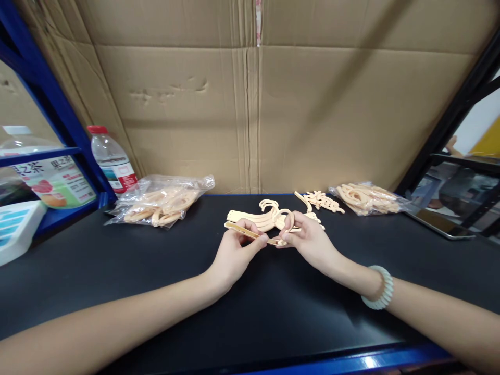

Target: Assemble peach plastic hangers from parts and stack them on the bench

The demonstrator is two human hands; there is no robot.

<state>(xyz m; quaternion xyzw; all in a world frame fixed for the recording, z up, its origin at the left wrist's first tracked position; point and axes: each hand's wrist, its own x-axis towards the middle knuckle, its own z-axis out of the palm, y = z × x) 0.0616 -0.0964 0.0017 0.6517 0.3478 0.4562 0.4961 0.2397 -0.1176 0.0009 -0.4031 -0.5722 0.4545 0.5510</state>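
Note:
My left hand (231,258) pinches a long, flat, peach-coloured hanger arm (244,230) between thumb and fingers. Its inner end meets a curved hanger hook (290,216), which my right hand (314,244) grips with closed fingers. Both hands are together over the middle of the table; whether the arm and hook are joined is hidden by the fingertips. Just behind them lie several stacked peach hangers (250,215), with their hooks fanned out. To the right of these, loose curved hook pieces (322,200) form a small pile.
Clear bags of peach hanger parts lie at left (164,200) and right (369,198) on the black table (273,307). A red-capped bottle (113,161) stands by the blue frame. A white tray (23,229) sits far left, a tablet-like slab (441,225) far right. Cardboard (175,104) closes the back.

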